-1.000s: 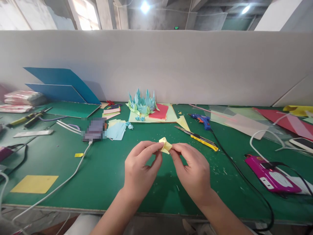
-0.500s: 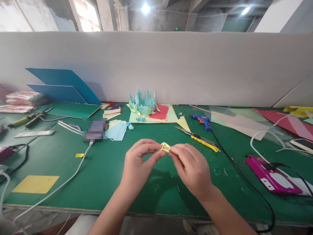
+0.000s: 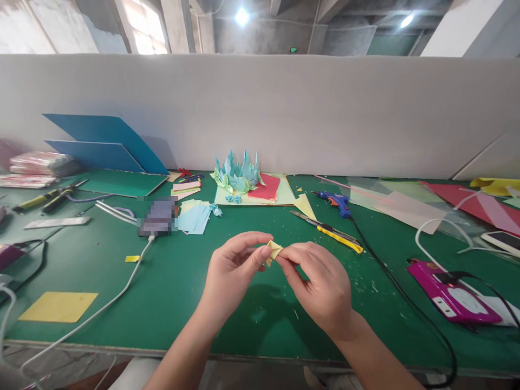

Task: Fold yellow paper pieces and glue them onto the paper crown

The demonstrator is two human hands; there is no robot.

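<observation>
Far to the left of the pinch, a flat yellow square sheet of paper (image 3: 59,306) lies on the green mat-covered worktable (image 3: 174,309), near its front edge. Closer to the pinch, a thin white cable (image 3: 122,287) runs diagonally up to a blurred grey rectangular object (image 3: 157,215), with a loose stack of pale blue paper sheets (image 3: 195,216) just beside that object on its right. Next comes the left hand (image 3: 231,271), raised above the mat, its thumb and forefinger closed on the left edge of a small folded piece of pale yellow paper (image 3: 273,252). That paper sits in the air between the two hands, clear of the table and partly covered by the fingertips. Behind the pinch, against the white partition wall, stands a spiky teal folded-paper crown (image 3: 238,173) with a red paper sheet (image 3: 266,187) touching its right side. The right hand (image 3: 320,281) meets the left, thumb and forefinger pinched shut on the right edge of the same yellow piece, the other fingers curled under. Right of the pinch and slightly behind lies a yellow-handled utility knife (image 3: 333,233), with a blue hot-glue gun (image 3: 336,201) beyond it. From the gun a black cord (image 3: 398,292) trails toward the table's front edge. Well off to the right rests a magenta plastic box-shaped device (image 3: 447,292).
</observation>
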